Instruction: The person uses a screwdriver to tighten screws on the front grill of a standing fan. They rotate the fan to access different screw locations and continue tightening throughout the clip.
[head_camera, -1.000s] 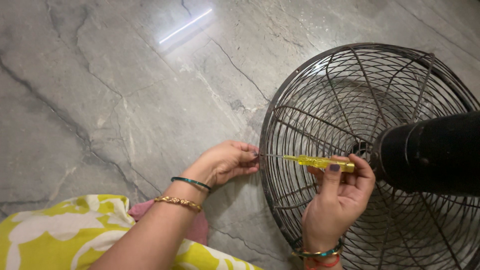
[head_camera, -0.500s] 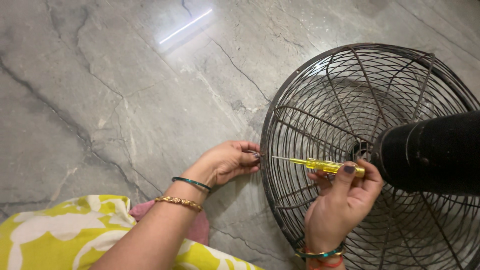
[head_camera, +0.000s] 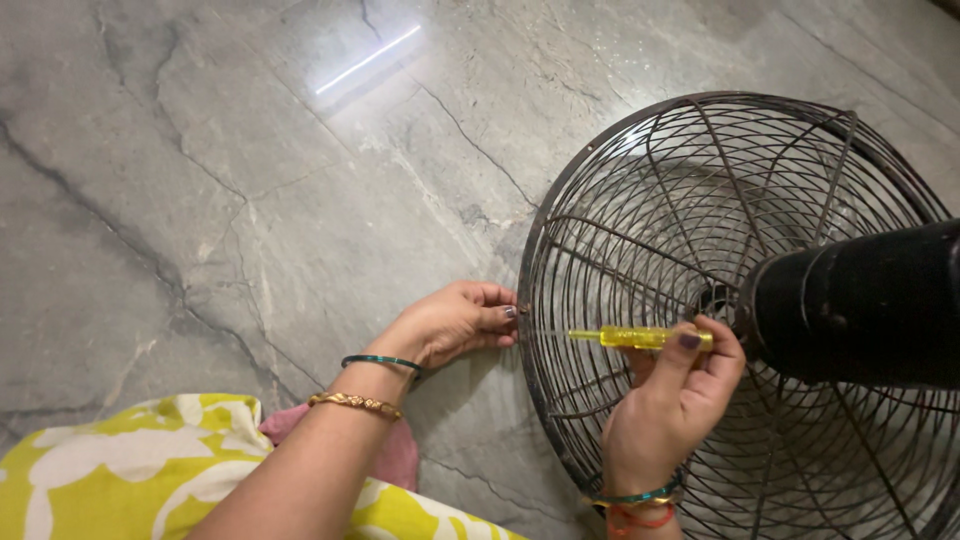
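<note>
Both hands work at the fan guard (head_camera: 640, 200) rim: left hand (head_camera: 455, 325) pinches it at nine o'clock, right hand (head_camera: 675, 400) grips a yellow screwdriver (head_camera: 630, 337) lying across the wires, tip toward that rim spot.

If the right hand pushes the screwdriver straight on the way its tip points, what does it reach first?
The right hand holds the yellow screwdriver pointing left. Its shaft tip would first meet the fan guard's rim, right where the left hand pinches it. Depth there is unclear.
</note>
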